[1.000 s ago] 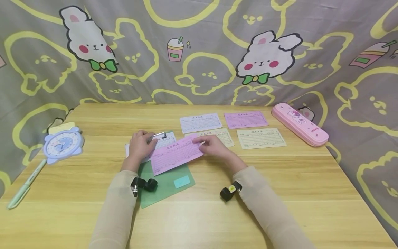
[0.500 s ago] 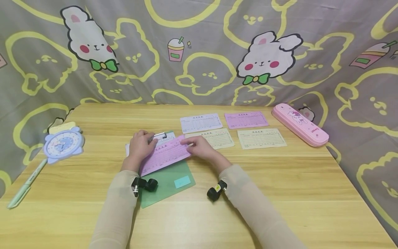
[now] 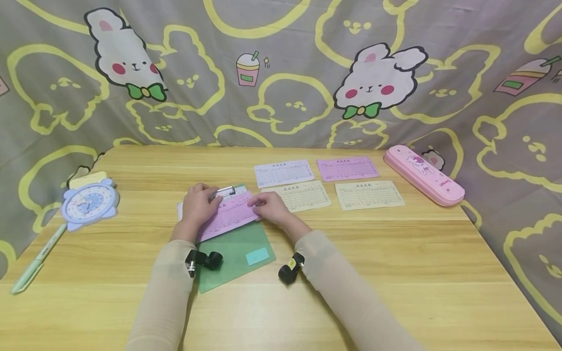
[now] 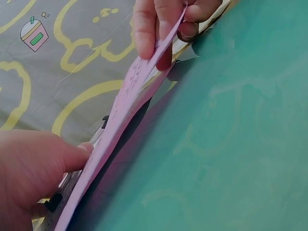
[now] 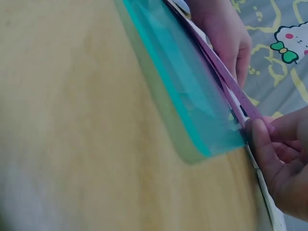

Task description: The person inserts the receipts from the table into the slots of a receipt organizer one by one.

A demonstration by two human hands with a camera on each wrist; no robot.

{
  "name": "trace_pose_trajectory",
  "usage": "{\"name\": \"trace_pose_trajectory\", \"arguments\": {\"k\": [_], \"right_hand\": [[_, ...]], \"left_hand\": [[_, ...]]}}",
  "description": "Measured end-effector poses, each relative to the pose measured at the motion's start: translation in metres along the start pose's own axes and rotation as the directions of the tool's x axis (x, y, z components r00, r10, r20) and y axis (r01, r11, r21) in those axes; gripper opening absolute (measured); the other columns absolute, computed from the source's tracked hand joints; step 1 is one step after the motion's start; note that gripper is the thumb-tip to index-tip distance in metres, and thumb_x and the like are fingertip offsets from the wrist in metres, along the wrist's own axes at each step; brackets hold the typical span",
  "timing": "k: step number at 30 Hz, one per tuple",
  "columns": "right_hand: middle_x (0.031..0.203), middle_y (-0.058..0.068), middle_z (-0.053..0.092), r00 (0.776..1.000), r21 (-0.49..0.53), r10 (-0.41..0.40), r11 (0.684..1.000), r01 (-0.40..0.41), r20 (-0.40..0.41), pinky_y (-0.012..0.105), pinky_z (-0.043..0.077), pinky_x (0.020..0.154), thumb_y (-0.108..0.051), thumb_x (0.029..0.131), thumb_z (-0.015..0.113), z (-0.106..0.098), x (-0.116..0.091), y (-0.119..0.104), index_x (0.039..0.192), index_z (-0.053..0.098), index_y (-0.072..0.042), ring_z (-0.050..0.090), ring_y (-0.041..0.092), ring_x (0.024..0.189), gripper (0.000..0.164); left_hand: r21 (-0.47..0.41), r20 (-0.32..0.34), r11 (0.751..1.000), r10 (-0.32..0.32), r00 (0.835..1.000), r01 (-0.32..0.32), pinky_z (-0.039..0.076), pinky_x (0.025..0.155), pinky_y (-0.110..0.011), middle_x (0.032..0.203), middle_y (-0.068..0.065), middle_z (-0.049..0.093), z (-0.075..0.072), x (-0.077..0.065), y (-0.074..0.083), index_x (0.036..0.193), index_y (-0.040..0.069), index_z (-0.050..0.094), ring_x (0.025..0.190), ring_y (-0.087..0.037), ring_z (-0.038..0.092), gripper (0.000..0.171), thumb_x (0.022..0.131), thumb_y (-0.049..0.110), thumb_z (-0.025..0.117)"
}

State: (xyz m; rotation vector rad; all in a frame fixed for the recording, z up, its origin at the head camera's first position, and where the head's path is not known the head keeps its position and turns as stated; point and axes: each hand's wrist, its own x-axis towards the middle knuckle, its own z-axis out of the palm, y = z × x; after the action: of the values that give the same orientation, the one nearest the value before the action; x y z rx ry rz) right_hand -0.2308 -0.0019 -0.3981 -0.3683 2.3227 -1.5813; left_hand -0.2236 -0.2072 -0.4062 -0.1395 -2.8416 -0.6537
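Observation:
My right hand (image 3: 272, 208) pinches the right end of a pink printed slip (image 3: 230, 214) between thumb and fingers. That slip lies over the upper part of a green clipboard (image 3: 232, 256), on top of other papers. At the clipboard's upper left, my left hand (image 3: 198, 207) grips the metal clip (image 3: 226, 191), its thumb along the clip in the left wrist view. Part of a white slip (image 3: 179, 209) sticks out beside the left hand. The right wrist view shows the pink slip (image 5: 236, 89) almost edge-on above the board; the slip's left end is hidden behind the left hand.
Behind the clipboard lie a white slip (image 3: 284, 174), a second pink slip (image 3: 348, 169) and two cream slips (image 3: 303, 196). A pink pencil case (image 3: 423, 174) stands at the back right. On the left are a blue clock-shaped item (image 3: 90, 204) and a green pen (image 3: 38, 259).
The right hand has moved left and slightly down with the pink slip, which now lies further left over the clipboard and under the clip side. The left hand has stayed in place.

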Motion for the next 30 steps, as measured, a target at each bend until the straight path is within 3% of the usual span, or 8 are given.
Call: {"name": "trace_pose_trajectory", "arguments": {"k": [5,10,16,24,30], "right_hand": [[0.086,0.010,0.057,0.998,0.066,0.067,0.996,-0.066,-0.015,0.024,0.048,0.054,0.010,0.075,0.056,0.007,0.005,-0.003,0.089,0.063,0.002,0.054,0.014,0.057,0.018],[0.085,0.009,0.058,0.994,0.062,0.112,0.992,-0.111,-0.016,0.024,0.048,0.053,0.010,0.075,0.056,0.010,0.009,-0.007,0.089,0.064,0.001,0.054,0.014,0.055,0.019],[0.081,0.010,0.058,0.991,0.058,0.134,0.989,-0.132,-0.017,0.025,0.048,0.051,0.010,0.075,0.056,0.009,0.011,-0.008,0.090,0.064,0.002,0.052,0.014,0.051,0.019],[0.078,0.011,0.057,0.988,0.076,0.152,0.986,-0.150,-0.019,0.024,0.047,0.049,0.011,0.074,0.056,0.007,0.015,-0.008,0.091,0.063,0.002,0.050,0.013,0.048,0.020],[0.077,0.013,0.057,0.986,0.035,0.163,0.986,-0.162,-0.027,0.022,0.045,0.045,0.010,0.074,0.056,0.007,0.021,-0.010,0.090,0.064,0.001,0.048,0.013,0.046,0.021]], "left_hand": [[-0.003,0.004,1.000,-0.002,1.000,0.002,0.029,0.081,-0.046,0.104,-0.018,0.047,-0.001,0.000,0.000,0.113,0.001,0.056,0.097,-0.034,0.038,0.036,0.083,0.021,0.056],[0.039,0.006,0.999,0.031,1.000,-0.031,0.030,0.079,-0.046,0.102,-0.017,0.047,0.000,0.001,-0.002,0.113,0.003,0.056,0.096,-0.034,0.039,0.034,0.084,0.020,0.055],[0.122,0.010,0.989,0.081,0.997,-0.081,0.032,0.078,-0.045,0.099,-0.016,0.048,0.002,0.003,-0.003,0.110,0.005,0.058,0.091,-0.033,0.041,0.031,0.084,0.021,0.054],[0.132,-0.004,0.988,0.087,0.996,-0.086,0.033,0.074,-0.043,0.097,-0.014,0.049,0.003,0.004,-0.002,0.108,0.005,0.060,0.089,-0.031,0.041,0.030,0.086,0.023,0.052],[0.123,-0.016,0.988,0.095,0.995,-0.092,0.033,0.073,-0.043,0.095,-0.013,0.049,0.003,0.003,-0.002,0.107,0.005,0.060,0.087,-0.030,0.041,0.029,0.086,0.023,0.052]]}}
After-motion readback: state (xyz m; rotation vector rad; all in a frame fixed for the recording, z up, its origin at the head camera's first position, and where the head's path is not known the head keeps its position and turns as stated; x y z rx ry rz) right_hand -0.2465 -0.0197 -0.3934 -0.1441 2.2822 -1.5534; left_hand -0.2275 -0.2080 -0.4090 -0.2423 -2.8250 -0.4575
